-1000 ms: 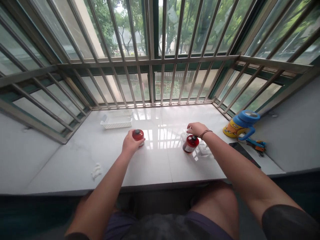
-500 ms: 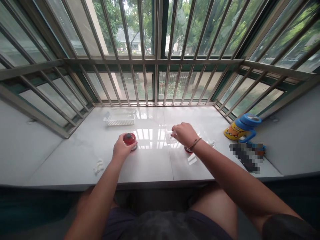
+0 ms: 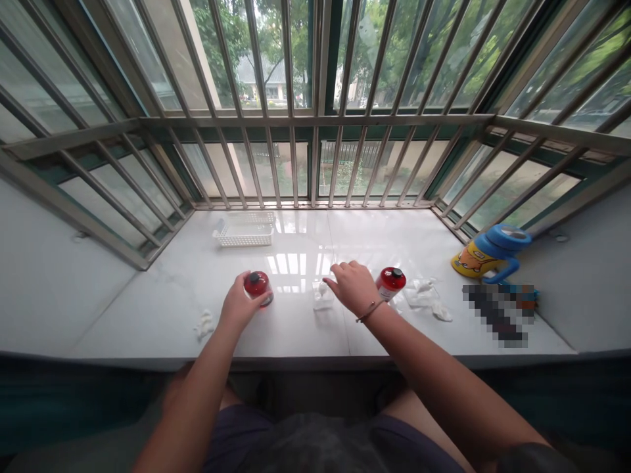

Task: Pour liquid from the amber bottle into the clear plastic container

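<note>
My left hand (image 3: 236, 305) is wrapped around a small red bottle with a black cap (image 3: 257, 286) that stands on the white marble sill (image 3: 296, 328). My right hand (image 3: 352, 286) rests just left of a second red bottle (image 3: 390, 282), with its fingertips curled on a small clear plastic piece holding something white (image 3: 322, 295). That second bottle stands free and upright, not touched.
A white slotted tray (image 3: 245, 232) lies at the back left by the window bars. Crumpled white wrappers (image 3: 426, 295) lie right of the second bottle, and a white scrap (image 3: 204, 323) lies left. A yellow mug with a blue lid (image 3: 488, 253) and a dark flat object stand at the far right.
My right hand has moved left off the second bottle, carrying the small clear piece to the middle of the sill. My left hand has stayed on its bottle.
</note>
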A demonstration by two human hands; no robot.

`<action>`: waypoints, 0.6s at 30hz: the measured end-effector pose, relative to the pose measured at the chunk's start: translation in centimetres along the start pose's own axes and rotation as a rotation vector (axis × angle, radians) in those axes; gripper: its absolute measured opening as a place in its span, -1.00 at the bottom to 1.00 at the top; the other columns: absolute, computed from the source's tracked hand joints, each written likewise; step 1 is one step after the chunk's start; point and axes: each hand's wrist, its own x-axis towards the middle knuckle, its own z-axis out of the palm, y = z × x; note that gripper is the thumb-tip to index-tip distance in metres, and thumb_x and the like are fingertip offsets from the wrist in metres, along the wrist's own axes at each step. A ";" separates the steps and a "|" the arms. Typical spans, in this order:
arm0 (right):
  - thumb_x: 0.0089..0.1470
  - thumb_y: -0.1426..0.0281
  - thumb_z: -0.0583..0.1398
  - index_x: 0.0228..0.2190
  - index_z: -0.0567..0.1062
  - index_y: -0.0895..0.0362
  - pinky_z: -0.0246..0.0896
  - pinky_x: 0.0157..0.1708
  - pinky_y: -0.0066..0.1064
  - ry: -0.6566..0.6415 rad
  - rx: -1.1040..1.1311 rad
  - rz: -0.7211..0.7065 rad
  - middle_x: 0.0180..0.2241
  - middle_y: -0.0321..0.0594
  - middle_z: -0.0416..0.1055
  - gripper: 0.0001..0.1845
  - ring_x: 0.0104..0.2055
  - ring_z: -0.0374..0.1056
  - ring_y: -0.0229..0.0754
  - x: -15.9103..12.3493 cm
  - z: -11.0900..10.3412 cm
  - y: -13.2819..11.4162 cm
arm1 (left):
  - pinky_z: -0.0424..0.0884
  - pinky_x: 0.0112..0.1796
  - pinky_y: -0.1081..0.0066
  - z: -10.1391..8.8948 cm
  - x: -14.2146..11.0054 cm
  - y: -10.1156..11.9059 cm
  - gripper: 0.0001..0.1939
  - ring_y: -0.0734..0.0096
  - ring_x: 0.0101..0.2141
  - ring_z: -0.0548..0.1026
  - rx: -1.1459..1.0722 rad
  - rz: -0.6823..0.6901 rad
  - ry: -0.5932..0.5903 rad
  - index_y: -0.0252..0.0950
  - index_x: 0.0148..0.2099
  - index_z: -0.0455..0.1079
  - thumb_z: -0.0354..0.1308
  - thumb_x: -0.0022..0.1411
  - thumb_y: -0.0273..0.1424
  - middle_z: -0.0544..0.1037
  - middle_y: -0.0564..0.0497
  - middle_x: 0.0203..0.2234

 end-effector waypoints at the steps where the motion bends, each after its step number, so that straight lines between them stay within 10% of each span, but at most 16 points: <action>1: 0.44 0.15 0.10 -0.12 0.54 0.13 0.23 -0.13 -0.15 0.023 -0.018 0.043 -0.16 0.09 0.57 -0.65 -0.07 0.42 0.14 -0.3 -0.4 1.2 | 0.41 0.27 0.02 -0.1 -0.2 -0.3 -0.05 -0.09 0.26 0.48 0.007 0.006 0.011 -0.16 0.37 0.22 0.51 0.03 -0.05 0.47 -0.19 0.30; 6: 0.32 0.23 0.23 -0.14 0.53 0.12 0.25 -0.20 -0.11 0.053 -0.123 0.399 -0.14 0.13 0.50 -0.78 -0.08 0.41 0.22 -2.6 -0.6 8.3 | 0.38 0.30 -0.03 -1.8 -3.6 -1.8 -0.20 -0.11 0.28 0.44 0.073 0.041 0.188 -0.17 0.32 0.28 0.35 0.16 0.06 0.47 -0.19 0.27; 11: 0.39 0.30 0.14 -0.27 0.57 0.12 0.18 -0.33 -0.27 -0.028 -0.019 0.399 -0.22 -0.03 0.48 -0.75 -0.31 0.41 -0.07 -4.0 0.4 12.5 | 0.47 0.21 -0.01 -4.8 -9.6 -5.6 -0.53 -0.09 0.13 0.54 0.204 -0.033 0.393 -0.10 0.11 0.41 0.13 0.32 0.05 0.57 -0.13 0.08; 18: 0.40 0.33 0.13 -0.21 0.62 0.14 0.15 -0.27 -0.33 -0.005 0.060 0.370 -0.17 -0.06 0.50 -0.74 -0.23 0.41 -0.11 -1.7 0.8 12.9 | 0.43 0.20 -0.08 -6.1 -17.9 -17.3 -0.28 -0.28 0.07 0.56 0.430 -0.287 0.165 -0.40 0.10 0.47 0.00 0.18 0.08 0.60 -0.39 0.01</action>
